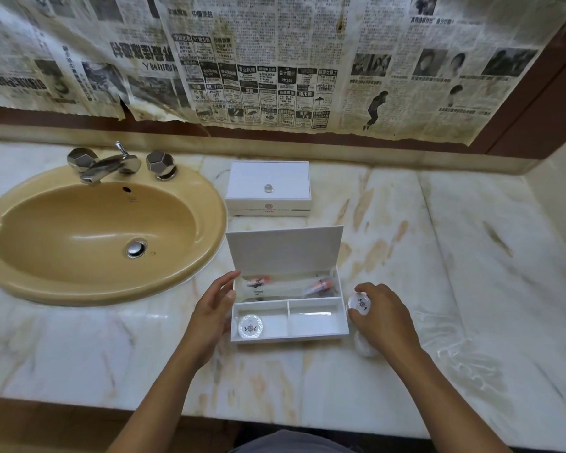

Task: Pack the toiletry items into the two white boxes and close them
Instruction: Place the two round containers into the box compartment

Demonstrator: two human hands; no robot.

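Marble counter (438, 256) with brown veins is the surface we see, below a wall covered with old newspapers (275, 60). Our right hand (384, 317) curls its fingers around a small round white container (359, 304) with a dark emblem, just beside the right wall of the open white box (290, 336); under this hand a second pale round thing (366, 348) lies on the marble, but it is half hidden and we cannot tell what it is. Our left hand (214, 308) has relaxed, straight fingers and rests against the left wall of the same box, holding nothing. This box has three compartments: the long back one holds wrapped items with orange parts, hard to make out through the plastic; the front left one holds one round container (250, 327); the front right one shows only a reflection. Its lid (285, 250) stands upright. Behind it stands the second white box (268, 188), closed, with a small clear knob. At the left we see one beige sink (30, 279) with one faucet (107, 165) and two handles.
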